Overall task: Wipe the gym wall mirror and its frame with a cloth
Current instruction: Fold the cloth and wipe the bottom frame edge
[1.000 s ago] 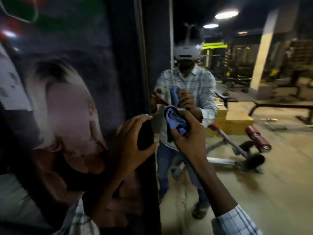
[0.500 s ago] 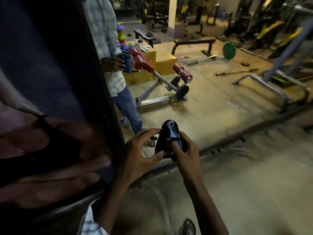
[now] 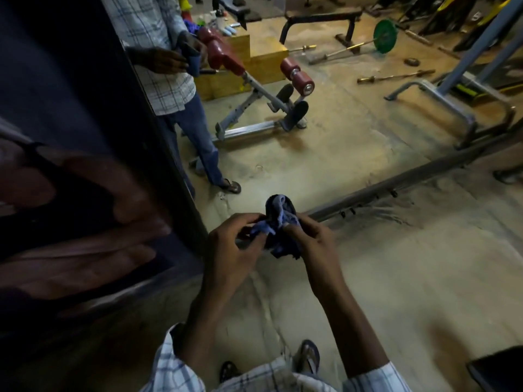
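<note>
A bunched blue cloth (image 3: 278,222) sits between both hands at chest height, away from the glass. My left hand (image 3: 235,244) pinches its left side with thumb and fingers. My right hand (image 3: 314,239) grips its right side, fingers curled round it. The wall mirror (image 3: 325,108) fills the upper right and reflects me holding the cloth, plus the gym floor. Its dark frame edge (image 3: 158,131) runs down on the left, and its lower rail (image 3: 396,182) slants across the floor line.
A dark poster panel (image 3: 70,165) covers the wall left of the frame. The mirror reflects a red-padded bench (image 3: 254,89), wooden boxes (image 3: 266,60), a barbell with a green plate (image 3: 384,36) and a grey machine frame (image 3: 441,100). My sandalled feet (image 3: 308,357) stand on the concrete floor.
My view has tilted down from the mirror to the floor. My left hand left the frame edge and joined the right on the cloth, which both hands lowered and bunched.
</note>
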The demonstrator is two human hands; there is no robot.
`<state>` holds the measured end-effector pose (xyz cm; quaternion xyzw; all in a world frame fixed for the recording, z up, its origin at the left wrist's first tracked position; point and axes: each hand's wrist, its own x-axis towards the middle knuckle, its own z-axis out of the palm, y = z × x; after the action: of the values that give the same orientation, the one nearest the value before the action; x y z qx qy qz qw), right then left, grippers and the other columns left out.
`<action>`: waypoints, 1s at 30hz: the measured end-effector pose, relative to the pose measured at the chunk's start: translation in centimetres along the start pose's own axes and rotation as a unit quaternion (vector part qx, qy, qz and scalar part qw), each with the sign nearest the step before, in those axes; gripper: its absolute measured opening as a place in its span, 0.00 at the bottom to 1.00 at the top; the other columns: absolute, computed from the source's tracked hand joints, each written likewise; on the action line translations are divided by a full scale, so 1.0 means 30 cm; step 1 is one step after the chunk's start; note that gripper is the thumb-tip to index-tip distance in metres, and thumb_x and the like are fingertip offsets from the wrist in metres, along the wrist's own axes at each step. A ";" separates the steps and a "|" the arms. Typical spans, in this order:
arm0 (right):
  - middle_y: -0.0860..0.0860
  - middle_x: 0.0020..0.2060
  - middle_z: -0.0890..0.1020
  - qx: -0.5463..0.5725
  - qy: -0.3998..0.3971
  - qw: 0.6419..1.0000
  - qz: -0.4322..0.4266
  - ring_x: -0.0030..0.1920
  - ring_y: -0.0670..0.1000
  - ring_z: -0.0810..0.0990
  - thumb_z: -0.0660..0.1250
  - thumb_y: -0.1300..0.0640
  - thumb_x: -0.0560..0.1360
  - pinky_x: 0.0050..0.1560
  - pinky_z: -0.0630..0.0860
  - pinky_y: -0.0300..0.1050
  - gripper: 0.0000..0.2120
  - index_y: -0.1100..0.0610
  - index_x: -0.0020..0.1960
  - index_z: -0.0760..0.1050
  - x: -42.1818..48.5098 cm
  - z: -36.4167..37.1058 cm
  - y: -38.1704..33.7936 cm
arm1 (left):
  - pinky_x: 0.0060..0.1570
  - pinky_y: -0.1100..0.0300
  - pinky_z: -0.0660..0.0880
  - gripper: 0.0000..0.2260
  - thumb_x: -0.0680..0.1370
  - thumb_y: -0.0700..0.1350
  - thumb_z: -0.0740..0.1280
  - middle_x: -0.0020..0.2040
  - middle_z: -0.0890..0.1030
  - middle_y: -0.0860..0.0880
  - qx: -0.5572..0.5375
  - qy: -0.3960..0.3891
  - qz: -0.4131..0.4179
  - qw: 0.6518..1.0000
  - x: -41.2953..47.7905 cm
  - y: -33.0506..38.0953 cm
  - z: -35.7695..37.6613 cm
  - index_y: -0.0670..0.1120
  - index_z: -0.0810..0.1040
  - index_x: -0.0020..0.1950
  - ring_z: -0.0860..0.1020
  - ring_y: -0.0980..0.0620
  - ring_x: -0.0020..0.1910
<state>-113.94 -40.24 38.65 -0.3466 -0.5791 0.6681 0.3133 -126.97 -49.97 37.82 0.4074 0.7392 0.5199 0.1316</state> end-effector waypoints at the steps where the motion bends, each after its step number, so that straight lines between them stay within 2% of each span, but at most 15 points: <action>1: 0.60 0.44 0.87 -0.003 0.000 1.000 0.001 0.42 0.57 0.86 0.66 0.63 0.82 0.40 0.81 0.48 0.08 0.59 0.54 0.85 0.002 -0.022 0.008 | 0.41 0.67 0.76 0.07 0.78 0.42 0.74 0.45 0.86 0.58 -0.022 0.008 -0.029 0.999 -0.002 0.009 0.017 0.54 0.83 0.51 0.84 0.61 0.44; 4: 0.62 0.45 0.86 0.009 -0.012 1.000 0.002 0.42 0.53 0.84 0.68 0.60 0.81 0.41 0.78 0.43 0.08 0.61 0.53 0.85 -0.003 -0.094 0.029 | 0.39 0.70 0.73 0.10 0.80 0.37 0.71 0.36 0.83 0.59 -0.093 0.039 -0.084 0.991 -0.004 0.027 0.055 0.51 0.80 0.43 0.79 0.66 0.37; 6: 0.62 0.47 0.86 0.016 -0.014 1.000 0.009 0.45 0.54 0.83 0.67 0.56 0.81 0.44 0.77 0.43 0.10 0.61 0.53 0.85 -0.002 -0.141 0.040 | 0.43 0.67 0.76 0.06 0.82 0.38 0.70 0.38 0.84 0.56 -0.136 0.060 -0.094 0.984 -0.003 0.032 0.076 0.45 0.81 0.45 0.80 0.63 0.40; 9: 0.61 0.48 0.87 0.026 -0.014 0.999 0.022 0.46 0.53 0.84 0.68 0.54 0.80 0.44 0.76 0.42 0.12 0.61 0.53 0.85 -0.008 -0.202 0.048 | 0.45 0.66 0.78 0.05 0.82 0.38 0.69 0.42 0.87 0.56 -0.193 0.092 -0.140 0.967 0.000 0.043 0.114 0.45 0.83 0.51 0.83 0.60 0.44; 11: 0.58 0.47 0.88 0.023 -0.009 0.999 0.036 0.47 0.53 0.85 0.68 0.51 0.79 0.45 0.77 0.41 0.12 0.59 0.52 0.85 -0.009 -0.233 0.046 | 0.42 0.64 0.80 0.04 0.81 0.39 0.70 0.44 0.87 0.53 -0.244 0.112 -0.191 0.944 0.008 0.045 0.147 0.47 0.83 0.52 0.84 0.55 0.45; 13: 0.55 0.46 0.88 0.030 -0.001 0.998 0.048 0.46 0.51 0.86 0.69 0.54 0.81 0.45 0.78 0.40 0.08 0.56 0.50 0.86 -0.009 -0.253 0.035 | 0.36 0.63 0.80 0.03 0.81 0.40 0.71 0.44 0.86 0.48 -0.283 0.120 -0.252 0.918 0.019 0.047 0.175 0.48 0.83 0.51 0.83 0.50 0.44; 16: 0.55 0.42 0.86 0.013 -0.016 0.999 0.037 0.43 0.49 0.82 0.68 0.49 0.78 0.43 0.75 0.41 0.11 0.55 0.45 0.85 -0.008 -0.295 0.020 | 0.32 0.65 0.79 0.06 0.82 0.38 0.68 0.37 0.86 0.53 -0.326 0.103 -0.297 0.892 0.037 0.053 0.211 0.47 0.81 0.49 0.85 0.56 0.36; 17: 0.51 0.41 0.85 0.012 -0.026 0.999 0.036 0.43 0.48 0.82 0.66 0.46 0.77 0.44 0.75 0.40 0.13 0.54 0.46 0.84 -0.009 -0.312 0.024 | 0.31 0.65 0.79 0.06 0.83 0.38 0.67 0.36 0.86 0.55 -0.327 0.094 -0.298 0.892 0.041 0.053 0.220 0.47 0.81 0.49 0.84 0.58 0.35; 18: 0.47 0.45 0.86 0.021 -0.037 0.998 0.040 0.47 0.45 0.83 0.65 0.44 0.77 0.49 0.76 0.40 0.14 0.52 0.50 0.84 -0.012 -0.326 0.028 | 0.31 0.65 0.79 0.06 0.83 0.38 0.67 0.36 0.86 0.55 -0.328 0.084 -0.297 0.893 0.045 0.052 0.227 0.48 0.81 0.49 0.84 0.58 0.34; 20: 0.45 0.60 0.85 0.045 -0.042 0.995 0.077 0.63 0.45 0.81 0.60 0.38 0.79 0.66 0.74 0.46 0.23 0.50 0.64 0.82 -0.016 -0.356 0.053 | 0.33 0.64 0.79 0.06 0.83 0.40 0.67 0.38 0.87 0.54 -0.334 0.070 -0.292 0.893 0.048 0.063 0.237 0.48 0.82 0.50 0.85 0.57 0.36; 22: 0.47 0.65 0.83 0.046 -0.032 0.992 0.113 0.68 0.48 0.78 0.59 0.32 0.78 0.72 0.71 0.52 0.28 0.47 0.68 0.81 -0.021 -0.375 0.060 | 0.38 0.62 0.81 0.06 0.83 0.41 0.68 0.42 0.88 0.52 -0.337 0.067 -0.280 0.896 0.053 0.074 0.247 0.48 0.83 0.50 0.86 0.54 0.42; 24: 0.44 0.58 0.85 0.022 -0.012 0.993 0.116 0.61 0.44 0.82 0.61 0.36 0.77 0.64 0.77 0.46 0.20 0.43 0.60 0.84 -0.020 -0.386 0.051 | 0.49 0.56 0.82 0.08 0.82 0.42 0.68 0.47 0.88 0.49 -0.326 0.060 -0.244 0.912 0.063 0.088 0.255 0.50 0.86 0.48 0.85 0.50 0.50; 26: 0.45 0.48 0.87 -0.031 -0.016 0.996 0.078 0.50 0.43 0.83 0.64 0.50 0.83 0.50 0.78 0.41 0.10 0.47 0.54 0.85 -0.013 -0.392 0.027 | 0.59 0.49 0.79 0.11 0.83 0.42 0.68 0.52 0.87 0.47 -0.319 0.051 -0.207 0.924 0.075 0.085 0.257 0.53 0.88 0.47 0.84 0.48 0.55; 29: 0.48 0.42 0.87 -0.067 -0.005 0.997 0.044 0.42 0.44 0.83 0.65 0.64 0.82 0.40 0.76 0.36 0.10 0.54 0.51 0.84 0.002 -0.397 0.027 | 0.64 0.44 0.76 0.06 0.80 0.46 0.71 0.57 0.86 0.46 -0.318 0.024 -0.170 0.932 0.094 0.068 0.252 0.52 0.87 0.53 0.82 0.45 0.60; 30: 0.48 0.40 0.86 -0.066 0.000 0.997 0.035 0.40 0.44 0.82 0.66 0.65 0.82 0.38 0.75 0.35 0.10 0.54 0.49 0.84 0.004 -0.393 0.020 | 0.68 0.42 0.74 0.10 0.79 0.49 0.71 0.61 0.85 0.44 -0.314 0.012 -0.156 0.937 0.099 0.064 0.248 0.49 0.86 0.58 0.81 0.43 0.64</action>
<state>-104.28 -33.66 36.99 -0.3871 -0.6091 0.6389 0.2662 -123.38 -42.61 37.01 0.2190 0.5944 0.7030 0.3233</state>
